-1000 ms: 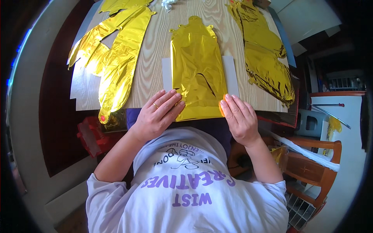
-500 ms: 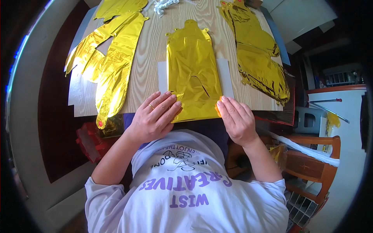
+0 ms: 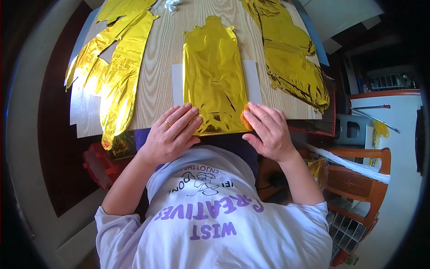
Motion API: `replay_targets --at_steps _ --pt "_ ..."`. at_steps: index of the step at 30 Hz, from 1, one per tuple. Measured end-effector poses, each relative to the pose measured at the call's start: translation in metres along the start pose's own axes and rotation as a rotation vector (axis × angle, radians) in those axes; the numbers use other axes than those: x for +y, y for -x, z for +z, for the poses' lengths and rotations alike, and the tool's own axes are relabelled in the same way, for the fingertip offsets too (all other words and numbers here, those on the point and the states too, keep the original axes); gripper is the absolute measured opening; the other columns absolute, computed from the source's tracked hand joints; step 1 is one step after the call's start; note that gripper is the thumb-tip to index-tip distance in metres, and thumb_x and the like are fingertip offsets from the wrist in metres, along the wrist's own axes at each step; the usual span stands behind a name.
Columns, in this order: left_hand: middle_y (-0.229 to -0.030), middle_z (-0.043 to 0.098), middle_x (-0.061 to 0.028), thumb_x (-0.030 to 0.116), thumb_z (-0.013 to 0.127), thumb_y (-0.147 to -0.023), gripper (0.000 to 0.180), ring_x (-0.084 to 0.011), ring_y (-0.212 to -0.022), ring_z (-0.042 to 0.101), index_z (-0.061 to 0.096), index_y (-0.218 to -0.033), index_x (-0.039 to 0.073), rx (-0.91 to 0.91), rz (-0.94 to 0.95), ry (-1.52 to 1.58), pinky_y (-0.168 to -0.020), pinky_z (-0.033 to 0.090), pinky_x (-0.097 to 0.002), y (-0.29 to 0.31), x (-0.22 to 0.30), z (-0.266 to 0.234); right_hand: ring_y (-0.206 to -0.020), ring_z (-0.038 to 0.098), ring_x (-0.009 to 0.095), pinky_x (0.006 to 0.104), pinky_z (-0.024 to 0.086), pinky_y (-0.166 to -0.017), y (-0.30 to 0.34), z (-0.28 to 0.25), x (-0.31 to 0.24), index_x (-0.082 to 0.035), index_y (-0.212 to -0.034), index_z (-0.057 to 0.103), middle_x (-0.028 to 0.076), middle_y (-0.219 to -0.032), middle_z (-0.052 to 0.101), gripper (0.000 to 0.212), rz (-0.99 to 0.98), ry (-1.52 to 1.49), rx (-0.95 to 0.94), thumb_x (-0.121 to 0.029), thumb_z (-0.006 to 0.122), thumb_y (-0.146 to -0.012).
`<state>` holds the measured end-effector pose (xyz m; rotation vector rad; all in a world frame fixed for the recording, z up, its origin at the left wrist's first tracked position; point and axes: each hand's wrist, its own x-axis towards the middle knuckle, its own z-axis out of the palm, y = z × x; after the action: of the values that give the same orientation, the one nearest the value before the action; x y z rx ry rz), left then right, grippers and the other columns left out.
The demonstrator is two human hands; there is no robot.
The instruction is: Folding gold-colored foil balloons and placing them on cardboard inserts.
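Note:
A gold foil balloon (image 3: 215, 76) lies flat and uninflated at the front middle of the table, its narrow tabbed end pointing away from me. Under it, a white card (image 3: 252, 80) shows along both sides. My left hand (image 3: 172, 132), with a ring on one finger, lies with fingers stretched over the balloon's near left corner. At the near right corner, my right hand (image 3: 268, 130) presses its fingers over a small orange piece (image 3: 246, 120), its thumb apart. What that orange piece is, and the undersides of my fingers, are hidden.
More flat gold foil balloons lie on the wooden table (image 3: 161, 67), one at the left (image 3: 123, 67) and one at the right (image 3: 293, 62). White ribbon (image 3: 171, 5) sits at the far edge. A wooden chair (image 3: 351, 179) stands at the right, and a red container (image 3: 99, 166) below the left edge.
The whole view has shifted slightly left and up. Around the near edge the foil now looks smoother, with the long crease gone. My right thumb has come into sight below the fingers.

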<state>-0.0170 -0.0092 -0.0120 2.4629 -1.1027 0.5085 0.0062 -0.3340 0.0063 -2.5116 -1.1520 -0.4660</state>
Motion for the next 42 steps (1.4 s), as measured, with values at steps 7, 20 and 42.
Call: replay_targets --at_steps 7,20,42 --pt "-0.141 0.059 -0.0195 0.028 0.079 -0.083 0.059 -0.0371 -0.133 0.057 0.064 -0.131 -0.001 0.027 0.005 0.039 -0.109 0.048 -0.0485 0.004 -0.001 0.001 -0.123 0.058 0.031 0.0425 0.047 -0.099 0.011 0.005 0.002 -0.002 -0.135 0.062 0.017 -0.141 0.06 0.055 -0.014 0.041 -0.023 -0.039 0.069 -0.094" --pt "-0.14 0.06 -0.0183 0.033 0.076 -0.086 0.057 -0.036 -0.131 0.058 0.064 -0.134 0.004 -0.018 -0.018 -0.002 -0.107 0.048 -0.0485 0.0 0.002 -0.002 -0.116 0.064 0.028 0.0376 0.052 -0.091 0.003 -0.005 0.007 -0.002 -0.128 0.068 0.014 -0.127 0.069 0.039 -0.071 0.128 -0.006 -0.011 0.068 -0.09" --pt "-0.137 0.063 -0.0195 0.028 0.078 -0.089 0.056 -0.0386 -0.132 0.057 0.062 -0.135 0.0 -0.281 -0.092 0.368 -0.114 0.043 -0.0507 -0.03 0.01 -0.074 -0.093 0.069 0.027 0.0375 0.055 -0.082 -0.009 -0.05 -0.024 -0.004 -0.113 0.073 0.009 -0.113 0.075 0.036 0.063 -0.079 0.074 0.005 0.07 -0.078"
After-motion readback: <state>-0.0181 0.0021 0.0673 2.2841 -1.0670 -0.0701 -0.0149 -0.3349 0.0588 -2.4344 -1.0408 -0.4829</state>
